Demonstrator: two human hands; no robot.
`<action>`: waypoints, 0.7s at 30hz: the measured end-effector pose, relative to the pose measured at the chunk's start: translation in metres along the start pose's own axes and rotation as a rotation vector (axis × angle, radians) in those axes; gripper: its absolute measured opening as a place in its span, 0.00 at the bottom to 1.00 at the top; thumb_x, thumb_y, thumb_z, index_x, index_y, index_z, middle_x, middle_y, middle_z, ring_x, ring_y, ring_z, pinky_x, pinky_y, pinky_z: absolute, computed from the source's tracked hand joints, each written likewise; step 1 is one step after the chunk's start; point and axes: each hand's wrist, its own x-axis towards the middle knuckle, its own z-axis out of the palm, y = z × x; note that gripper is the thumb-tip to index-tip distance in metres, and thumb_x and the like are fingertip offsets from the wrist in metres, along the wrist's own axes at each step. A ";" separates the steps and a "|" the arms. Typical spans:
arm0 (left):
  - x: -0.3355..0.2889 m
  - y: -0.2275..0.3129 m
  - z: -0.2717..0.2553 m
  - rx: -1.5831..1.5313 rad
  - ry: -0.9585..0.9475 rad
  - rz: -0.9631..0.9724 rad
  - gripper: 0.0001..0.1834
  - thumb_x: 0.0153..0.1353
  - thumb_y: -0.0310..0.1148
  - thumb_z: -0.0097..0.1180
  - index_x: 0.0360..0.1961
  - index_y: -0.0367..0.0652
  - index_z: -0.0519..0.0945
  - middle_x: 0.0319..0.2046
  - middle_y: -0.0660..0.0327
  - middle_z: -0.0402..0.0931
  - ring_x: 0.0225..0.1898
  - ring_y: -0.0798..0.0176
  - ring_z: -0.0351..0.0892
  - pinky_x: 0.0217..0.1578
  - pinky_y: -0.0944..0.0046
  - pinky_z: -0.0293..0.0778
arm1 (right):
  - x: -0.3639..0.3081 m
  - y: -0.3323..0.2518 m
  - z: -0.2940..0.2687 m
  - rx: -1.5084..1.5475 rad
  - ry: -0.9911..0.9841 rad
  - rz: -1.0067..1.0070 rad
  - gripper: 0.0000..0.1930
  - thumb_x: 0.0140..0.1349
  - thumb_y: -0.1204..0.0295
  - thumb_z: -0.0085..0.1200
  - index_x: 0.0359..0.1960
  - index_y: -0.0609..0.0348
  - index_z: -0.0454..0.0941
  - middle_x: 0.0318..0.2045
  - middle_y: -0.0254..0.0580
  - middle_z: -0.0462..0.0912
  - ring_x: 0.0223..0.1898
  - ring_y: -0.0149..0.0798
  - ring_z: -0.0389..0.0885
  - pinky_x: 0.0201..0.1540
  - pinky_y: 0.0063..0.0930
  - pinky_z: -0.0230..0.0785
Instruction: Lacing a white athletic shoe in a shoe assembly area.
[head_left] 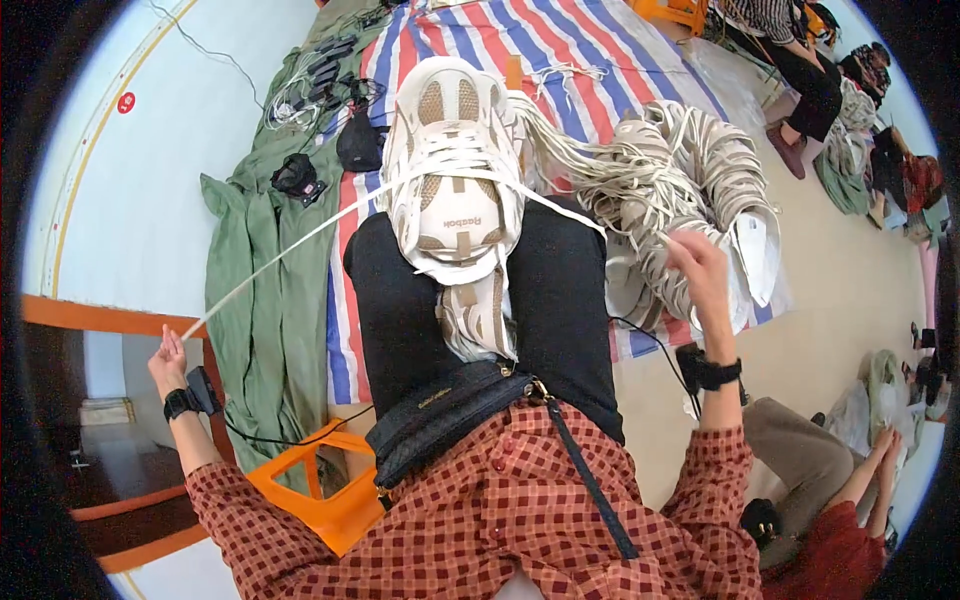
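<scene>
A white and beige sneaker (458, 200) rests across my black-trousered thighs, its toe toward me. A flat white shoelace (290, 257) runs through its eyelets and is pulled out taut to the left. My left hand (168, 362) pinches that end, far out from the shoe. On the other side, the lace slopes down to the right toward my right hand (698, 265), whose fingers are closed in a pinch. Where it meets the hand, the lace blends with the pile behind. Below the sneaker, another white and beige shoe (474, 315) sits between my thighs.
Rows of similar shoes (715, 170) with loose laces stand at the right on a striped sheet (590, 50). Green cloth (255, 265) lies at the left with cables and black items. An orange stool (325, 500) is at lower left. Other people sit at the right.
</scene>
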 end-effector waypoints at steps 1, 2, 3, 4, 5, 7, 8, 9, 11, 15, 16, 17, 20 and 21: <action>-0.016 -0.011 0.014 0.026 -0.001 -0.005 0.19 0.68 0.24 0.38 0.58 0.29 0.67 0.56 0.51 0.71 0.50 0.57 0.75 0.53 0.62 0.72 | 0.009 -0.026 0.020 0.041 -0.094 -0.155 0.10 0.60 0.70 0.56 0.32 0.66 0.82 0.22 0.33 0.79 0.24 0.24 0.74 0.27 0.19 0.65; -0.035 -0.027 0.032 0.201 -0.100 0.027 0.19 0.68 0.25 0.40 0.58 0.29 0.68 0.55 0.50 0.72 0.50 0.57 0.75 0.54 0.62 0.72 | 0.015 -0.051 0.039 0.106 -0.155 -0.095 0.09 0.60 0.70 0.56 0.32 0.66 0.82 0.22 0.34 0.79 0.23 0.25 0.74 0.27 0.20 0.65; -0.056 -0.049 0.055 0.307 -0.226 0.046 0.19 0.67 0.26 0.42 0.57 0.30 0.68 0.54 0.50 0.72 0.50 0.56 0.75 0.54 0.63 0.72 | 0.020 -0.074 0.057 0.222 -0.259 -0.166 0.09 0.60 0.71 0.56 0.33 0.65 0.82 0.21 0.34 0.79 0.23 0.25 0.74 0.27 0.20 0.66; -0.079 -0.076 0.081 0.393 -0.287 0.019 0.19 0.67 0.28 0.43 0.57 0.30 0.68 0.53 0.52 0.73 0.49 0.59 0.76 0.52 0.64 0.73 | 0.028 -0.094 0.075 0.191 -0.281 -0.146 0.09 0.60 0.71 0.56 0.33 0.66 0.82 0.21 0.34 0.79 0.23 0.25 0.74 0.26 0.20 0.66; -0.107 -0.101 0.108 0.358 -0.308 -0.052 0.20 0.67 0.29 0.45 0.57 0.30 0.68 0.51 0.54 0.75 0.47 0.61 0.76 0.49 0.66 0.73 | 0.036 -0.111 0.090 0.214 -0.339 -0.229 0.09 0.59 0.71 0.56 0.33 0.66 0.82 0.21 0.34 0.80 0.22 0.24 0.74 0.26 0.21 0.66; -0.171 -0.146 0.153 0.552 -0.602 -0.097 0.18 0.66 0.31 0.48 0.54 0.34 0.72 0.48 0.59 0.76 0.45 0.67 0.76 0.44 0.69 0.73 | 0.046 -0.132 0.114 0.209 -0.317 -0.189 0.09 0.59 0.71 0.56 0.32 0.67 0.82 0.22 0.33 0.80 0.23 0.24 0.74 0.26 0.20 0.66; -0.205 -0.163 0.172 0.720 -0.623 -0.049 0.15 0.66 0.31 0.49 0.51 0.37 0.74 0.47 0.61 0.76 0.43 0.69 0.76 0.41 0.70 0.74 | 0.050 -0.138 0.121 0.237 -0.305 -0.180 0.09 0.59 0.71 0.57 0.32 0.67 0.82 0.22 0.32 0.80 0.23 0.24 0.74 0.26 0.20 0.65; -0.236 -0.179 0.190 0.835 -0.722 0.022 0.12 0.66 0.30 0.50 0.48 0.39 0.77 0.46 0.63 0.77 0.41 0.72 0.76 0.38 0.71 0.75 | 0.052 -0.141 0.125 0.220 -0.307 -0.177 0.09 0.59 0.71 0.57 0.32 0.67 0.82 0.22 0.32 0.80 0.23 0.24 0.74 0.26 0.20 0.65; -0.289 -0.202 0.223 0.945 -0.888 0.247 0.11 0.67 0.32 0.48 0.44 0.41 0.80 0.41 0.65 0.78 0.37 0.73 0.77 0.32 0.74 0.73 | 0.055 -0.141 0.130 0.277 -0.270 -0.100 0.10 0.58 0.69 0.59 0.31 0.66 0.82 0.22 0.29 0.79 0.24 0.22 0.73 0.27 0.19 0.65; -0.346 -0.223 0.264 0.904 -1.023 0.260 0.10 0.65 0.28 0.48 0.41 0.36 0.80 0.32 0.62 0.78 0.27 0.72 0.77 0.28 0.73 0.73 | 0.055 -0.135 0.129 0.289 -0.280 -0.092 0.08 0.60 0.68 0.60 0.33 0.61 0.82 0.21 0.24 0.75 0.22 0.18 0.67 0.25 0.13 0.60; -0.353 -0.227 0.268 0.914 -1.053 0.343 0.09 0.65 0.27 0.49 0.41 0.35 0.80 0.29 0.63 0.78 0.27 0.73 0.77 0.28 0.74 0.72 | 0.055 -0.134 0.130 0.353 -0.281 -0.053 0.08 0.60 0.68 0.60 0.33 0.60 0.81 0.21 0.24 0.75 0.21 0.18 0.67 0.25 0.13 0.60; -0.357 -0.231 0.272 0.969 -1.045 0.387 0.08 0.64 0.26 0.50 0.40 0.34 0.79 0.26 0.63 0.78 0.26 0.73 0.77 0.28 0.75 0.72 | 0.055 -0.134 0.131 0.428 -0.278 -0.027 0.08 0.60 0.67 0.61 0.32 0.60 0.81 0.21 0.23 0.74 0.21 0.17 0.66 0.24 0.13 0.59; -0.360 -0.243 0.278 0.878 -1.029 0.387 0.06 0.62 0.23 0.53 0.38 0.33 0.79 0.26 0.64 0.77 0.25 0.75 0.76 0.28 0.75 0.71 | 0.052 -0.133 0.137 0.424 -0.300 -0.042 0.08 0.61 0.67 0.60 0.32 0.59 0.80 0.21 0.23 0.73 0.21 0.17 0.67 0.24 0.13 0.59; -0.360 -0.245 0.279 0.872 -1.021 0.393 0.04 0.62 0.24 0.54 0.35 0.34 0.79 0.26 0.65 0.77 0.25 0.75 0.75 0.28 0.76 0.71 | 0.052 -0.134 0.139 0.414 -0.296 -0.031 0.08 0.61 0.67 0.60 0.32 0.59 0.80 0.21 0.23 0.73 0.21 0.17 0.67 0.24 0.13 0.59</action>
